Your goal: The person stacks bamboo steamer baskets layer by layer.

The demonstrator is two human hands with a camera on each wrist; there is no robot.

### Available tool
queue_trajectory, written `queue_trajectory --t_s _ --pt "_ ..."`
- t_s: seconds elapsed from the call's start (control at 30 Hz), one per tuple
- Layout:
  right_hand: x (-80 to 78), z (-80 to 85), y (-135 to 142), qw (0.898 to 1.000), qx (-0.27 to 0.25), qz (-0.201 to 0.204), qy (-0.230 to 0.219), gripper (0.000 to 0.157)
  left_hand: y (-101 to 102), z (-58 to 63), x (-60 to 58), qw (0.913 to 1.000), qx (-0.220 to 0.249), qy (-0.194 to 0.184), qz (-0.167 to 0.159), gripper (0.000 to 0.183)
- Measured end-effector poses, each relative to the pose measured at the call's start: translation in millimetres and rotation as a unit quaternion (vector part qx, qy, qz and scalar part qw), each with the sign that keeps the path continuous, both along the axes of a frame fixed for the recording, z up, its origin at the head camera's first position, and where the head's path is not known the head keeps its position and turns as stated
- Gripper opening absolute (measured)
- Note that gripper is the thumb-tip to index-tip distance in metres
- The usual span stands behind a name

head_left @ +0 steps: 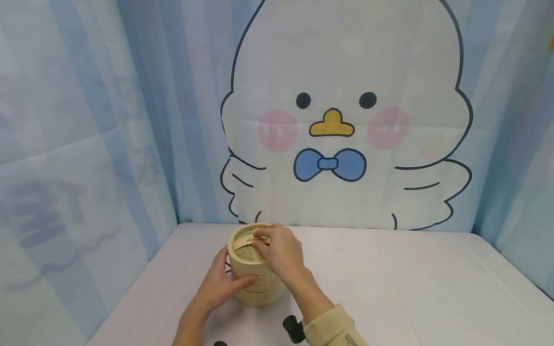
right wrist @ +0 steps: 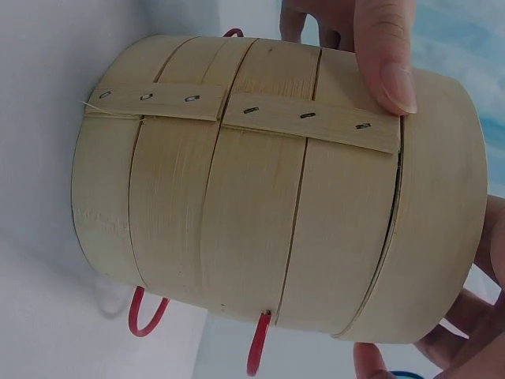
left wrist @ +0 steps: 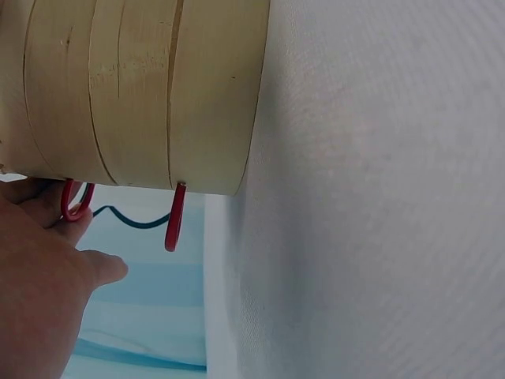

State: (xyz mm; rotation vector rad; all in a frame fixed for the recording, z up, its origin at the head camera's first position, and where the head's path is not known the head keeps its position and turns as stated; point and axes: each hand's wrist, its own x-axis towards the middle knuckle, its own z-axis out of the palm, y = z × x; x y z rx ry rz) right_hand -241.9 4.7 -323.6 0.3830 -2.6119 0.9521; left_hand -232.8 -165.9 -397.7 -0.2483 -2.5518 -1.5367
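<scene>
A round bamboo steamer [head_left: 261, 295] stands on the table with its woven lid [head_left: 242, 255] on top. My left hand [head_left: 218, 286] grips its left side, the thumb lying across the front near the stapled seam. In the left wrist view, fingers of the left hand [left wrist: 47, 268] are beside a red loop [left wrist: 175, 225], one of a pair on the steamer's wall. Up at the lid, my right hand [head_left: 283, 252] pinches the strap handle [head_left: 243, 242]. A thin dark gap runs under the lid's rim [right wrist: 442, 213] in the right wrist view.
A white cloth covers the table [head_left: 389, 278]. Behind it hangs a curtain [head_left: 346, 197] printed with a white cartoon bird, and blue striped curtain [head_left: 86, 144] closes off the left side. A small black object [head_left: 294, 329] sits beside the right cuff.
</scene>
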Motion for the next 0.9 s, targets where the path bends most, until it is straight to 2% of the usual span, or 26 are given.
queue_trajectory --t_s 0.5,0.73,0.9 --pt "3.8 1.1 5 1.000 -0.001 0.027 0.009 0.026 -3 0.1 0.9 0.9999 0.010 0.009 -0.008 0.107" --pt "8.5 4.6 14 1.000 -0.003 0.026 -0.004 0.030 -6 0.4 0.3 0.9995 0.021 0.019 -0.013 0.111" --pt "11.5 5.9 22 1.000 -0.012 0.027 -0.006 0.030 -9 4.2 2.6 0.9996 0.011 0.026 -0.010 0.113"
